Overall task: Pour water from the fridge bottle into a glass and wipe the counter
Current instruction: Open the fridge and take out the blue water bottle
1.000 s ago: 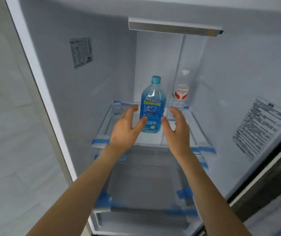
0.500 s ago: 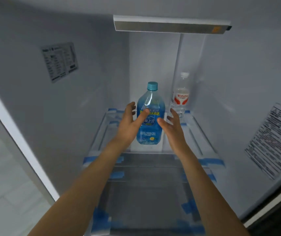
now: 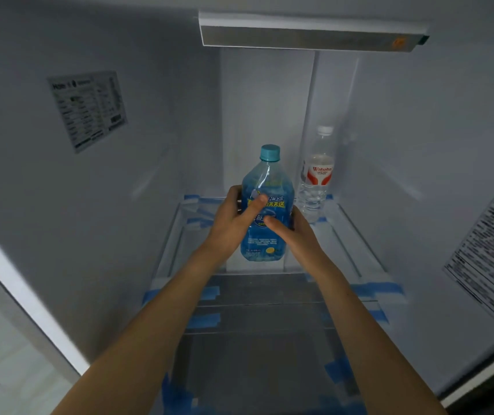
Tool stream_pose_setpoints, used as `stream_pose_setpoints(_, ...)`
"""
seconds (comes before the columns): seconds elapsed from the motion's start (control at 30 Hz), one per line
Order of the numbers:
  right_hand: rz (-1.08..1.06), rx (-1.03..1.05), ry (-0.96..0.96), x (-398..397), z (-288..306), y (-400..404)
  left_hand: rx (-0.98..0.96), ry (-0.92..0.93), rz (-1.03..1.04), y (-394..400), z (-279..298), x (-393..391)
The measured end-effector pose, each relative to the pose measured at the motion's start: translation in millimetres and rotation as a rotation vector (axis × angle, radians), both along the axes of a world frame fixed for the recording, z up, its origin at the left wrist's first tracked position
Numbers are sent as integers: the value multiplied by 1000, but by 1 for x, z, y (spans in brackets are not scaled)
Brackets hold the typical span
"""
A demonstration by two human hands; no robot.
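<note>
Head view: blue bottle (image 3: pixel 266 211) upright on glass shelf (image 3: pixel 350 235) inside fridge. Left hand (image 3: pixel 233 217) grasps bottle's left side, thumb across label. Right hand (image 3: pixel 292 232) grasps right side, thumb on front. Clear bottle (image 3: pixel 314 181) stands behind, right, near back wall.

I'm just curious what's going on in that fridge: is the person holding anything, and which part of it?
Yes: the blue bottle. The left hand and right hand grip its labelled middle from either side, thumbs across the front.
</note>
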State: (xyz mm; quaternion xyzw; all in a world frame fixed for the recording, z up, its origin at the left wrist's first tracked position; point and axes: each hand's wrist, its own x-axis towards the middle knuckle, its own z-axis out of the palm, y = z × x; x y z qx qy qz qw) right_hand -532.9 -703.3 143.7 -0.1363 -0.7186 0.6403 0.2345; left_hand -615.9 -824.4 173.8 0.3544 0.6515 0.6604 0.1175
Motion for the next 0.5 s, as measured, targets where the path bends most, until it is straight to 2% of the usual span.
stream_pose_setpoints(0.5, -40, 21, 25, 29, -5, -18, 9, 7, 23, -17, 0, 27)
